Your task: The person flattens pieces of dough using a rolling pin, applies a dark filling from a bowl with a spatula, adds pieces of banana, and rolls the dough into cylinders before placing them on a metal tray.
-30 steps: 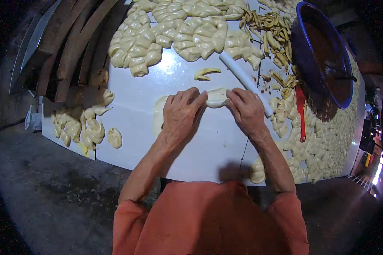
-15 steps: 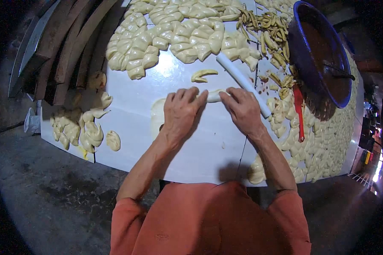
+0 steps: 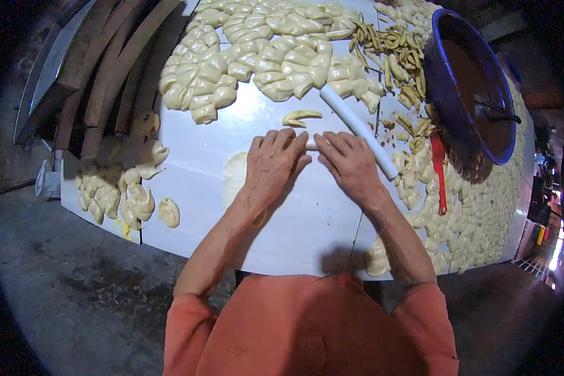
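My left hand [image 3: 272, 164] and my right hand [image 3: 348, 164] are close together on the white table, fingers curled over a small pale dough roll [image 3: 311, 145], mostly hidden beneath them. A flat oval of dough [image 3: 235, 177] lies beside my left hand, partly under it. Beyond my fingertips are some yellowish banana-like slices [image 3: 301, 116]. A white rolling pin [image 3: 359, 130] lies diagonally just past my right hand, and a red spatula [image 3: 438, 175] rests farther right.
Many glossy dough lumps [image 3: 282, 72] cover the white table [image 3: 294, 232] at back, left and right. More yellow slices [image 3: 401, 56] are heaped beside a blue tub [image 3: 440, 88] of brown mixture. Long curved metal or wooden troughs [image 3: 100, 69] are stacked at back left.
My hands have drawn closer together over the dough roll, which looks thinner and is more hidden by the fingers. The left hand has shifted slightly right, the right hand slightly left.
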A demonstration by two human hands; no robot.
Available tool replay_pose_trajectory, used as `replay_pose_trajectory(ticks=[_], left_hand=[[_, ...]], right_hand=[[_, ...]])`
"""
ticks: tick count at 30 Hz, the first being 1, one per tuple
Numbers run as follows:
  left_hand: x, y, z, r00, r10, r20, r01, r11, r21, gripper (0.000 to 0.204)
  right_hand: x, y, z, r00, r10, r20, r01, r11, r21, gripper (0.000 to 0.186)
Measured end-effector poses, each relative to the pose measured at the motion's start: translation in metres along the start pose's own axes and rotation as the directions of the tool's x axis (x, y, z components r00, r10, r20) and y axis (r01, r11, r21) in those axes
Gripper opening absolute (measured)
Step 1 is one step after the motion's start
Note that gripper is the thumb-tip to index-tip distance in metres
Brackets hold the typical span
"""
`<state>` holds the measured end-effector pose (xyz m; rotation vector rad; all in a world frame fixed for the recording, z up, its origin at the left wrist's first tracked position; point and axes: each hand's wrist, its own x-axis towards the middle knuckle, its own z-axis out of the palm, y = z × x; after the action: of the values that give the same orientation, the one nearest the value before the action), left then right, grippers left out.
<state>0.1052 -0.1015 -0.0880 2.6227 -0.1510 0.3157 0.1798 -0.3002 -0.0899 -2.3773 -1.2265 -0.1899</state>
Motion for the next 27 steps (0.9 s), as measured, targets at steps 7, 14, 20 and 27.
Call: replay_pose_trajectory(ticks=[7, 14, 20, 27], left_hand=[[-0.011, 0.014, -0.016, 0.998, 0.018, 0.052, -0.009, 0.986, -0.167, 0.024], [-0.016, 0.007, -0.02, 0.99, -0.084, 0.114, 0.11, 0.963, -0.247, 0.03], [0.033, -0.024, -0.016, 0.964, -0.263, -0.049, 0.247, 0.946, -0.208, 0.034], [0.046, -0.038, -0.004, 0.977, -0.202, 0.074, 0.21, 0.97, -0.125, 0.028]], right_hand=[[-0.009, 0.0, -0.03, 0.995, 0.018, 0.102, -0.04, 0.974, 0.224, 0.031], [-0.011, -0.003, -0.025, 0.988, 0.112, 0.109, -0.128, 0.98, 0.152, 0.027], [0.057, 0.005, 0.015, 0.988, 0.144, 0.048, -0.145, 0.989, 0.012, 0.017], [0.062, 0.01, 0.016, 0.979, 0.153, 0.131, -0.147, 0.987, -0.058, 0.012]])
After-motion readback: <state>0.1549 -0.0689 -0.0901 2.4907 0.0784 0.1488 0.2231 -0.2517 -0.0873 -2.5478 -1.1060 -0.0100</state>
